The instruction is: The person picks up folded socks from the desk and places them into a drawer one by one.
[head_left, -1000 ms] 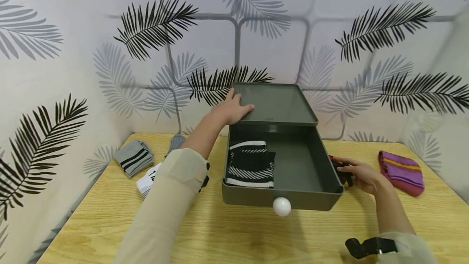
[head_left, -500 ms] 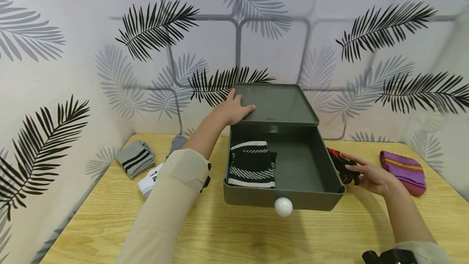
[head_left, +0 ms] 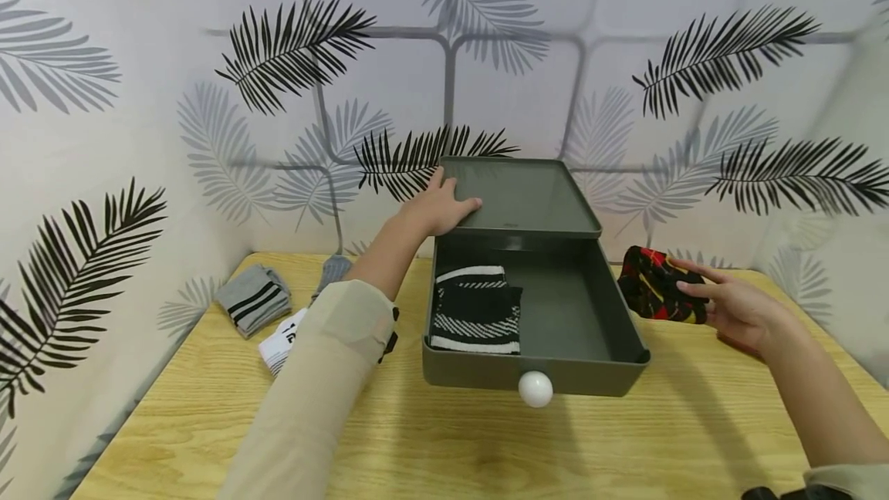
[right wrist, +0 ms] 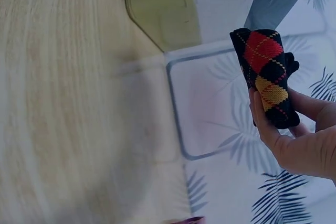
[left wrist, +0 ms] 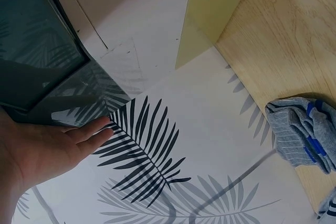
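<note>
My right hand (head_left: 743, 307) pinches a folded pair of black argyle socks (head_left: 653, 288) with red and yellow diamonds, held above the table just right of the drawer. In the right wrist view the socks (right wrist: 265, 72) sit upright between thumb and fingers. The dark grey drawer (head_left: 535, 373) is pulled out and has a round white knob (head_left: 535, 390). Folded black-and-white socks (head_left: 479, 311) lie in its left half. With fingers spread, my left hand (head_left: 441, 207) rests at the left edge of the storage box's grey top (head_left: 535, 195).
Left of the box lie grey socks (head_left: 255, 299) with black stripes, white socks (head_left: 281, 342) partly behind the left sleeve, and blue-grey socks (head_left: 335, 268). A dark pink item (head_left: 739, 342) is mostly hidden by the right hand. A leaf-patterned cloth stands behind the table.
My right hand has lifted the argyle socks off the table beside the drawer, upward and slightly right. The left hand and the drawer stay put.
</note>
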Demonstrator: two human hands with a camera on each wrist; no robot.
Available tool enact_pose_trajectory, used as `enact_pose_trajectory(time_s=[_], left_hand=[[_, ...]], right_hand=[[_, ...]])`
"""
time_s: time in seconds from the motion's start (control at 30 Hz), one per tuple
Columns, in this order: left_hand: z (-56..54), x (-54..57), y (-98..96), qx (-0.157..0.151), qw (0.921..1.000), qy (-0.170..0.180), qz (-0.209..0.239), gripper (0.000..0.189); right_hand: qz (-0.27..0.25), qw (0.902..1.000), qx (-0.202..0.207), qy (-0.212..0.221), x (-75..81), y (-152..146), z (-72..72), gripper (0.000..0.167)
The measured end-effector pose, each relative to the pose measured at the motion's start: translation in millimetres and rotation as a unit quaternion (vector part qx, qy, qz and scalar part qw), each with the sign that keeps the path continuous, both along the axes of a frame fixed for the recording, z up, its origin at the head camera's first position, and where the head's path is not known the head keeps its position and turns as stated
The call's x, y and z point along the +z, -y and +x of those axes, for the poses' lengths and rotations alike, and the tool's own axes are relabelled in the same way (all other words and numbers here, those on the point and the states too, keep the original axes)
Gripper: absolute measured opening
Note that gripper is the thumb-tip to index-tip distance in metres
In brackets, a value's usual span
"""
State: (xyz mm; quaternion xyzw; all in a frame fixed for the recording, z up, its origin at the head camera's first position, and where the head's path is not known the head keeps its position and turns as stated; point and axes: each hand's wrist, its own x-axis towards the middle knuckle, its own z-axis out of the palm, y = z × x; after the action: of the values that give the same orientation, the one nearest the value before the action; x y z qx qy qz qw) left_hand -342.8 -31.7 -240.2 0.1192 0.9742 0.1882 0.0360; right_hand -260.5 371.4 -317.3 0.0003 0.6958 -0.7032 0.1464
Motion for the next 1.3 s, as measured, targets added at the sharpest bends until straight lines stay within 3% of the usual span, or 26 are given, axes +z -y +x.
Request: enact_pose_trajectory(time_s=[0.23,0.43,0.73,0.97,1.3], left_hand=[[-0.2,-0.5,0.0,-0.002,1.0,-0.001,0.004,0.07],[-0.5,-1.3,-0.2,-0.002,1.0,-0.001,0.005,0.071],[-0.2,-0.5,0.3,-0.003,1.0,0.004,0.005,0.071],[1.2,-0.4,-0.6,-0.002,0.9999,0.006,0.011,0.071],[1.5,-0.4,-1.2,0.001,0.9999,0.006,0.015,0.07]], right_hand=[[-0.04,0.9981,0.003,-0.046,30.5,10,11.4,0.039],[-0.072,0.9957,0.01,-0.058,55.2,24,22.1,0.04],[-0.041,0.9953,0.005,-0.088,83.9,43,33.5,0.04],[-0.053,0.9951,-0.006,-0.083,97.0,48,41.3,0.038],[-0.068,0.9901,0.051,-0.111,99.6,73,49.8,0.041]])
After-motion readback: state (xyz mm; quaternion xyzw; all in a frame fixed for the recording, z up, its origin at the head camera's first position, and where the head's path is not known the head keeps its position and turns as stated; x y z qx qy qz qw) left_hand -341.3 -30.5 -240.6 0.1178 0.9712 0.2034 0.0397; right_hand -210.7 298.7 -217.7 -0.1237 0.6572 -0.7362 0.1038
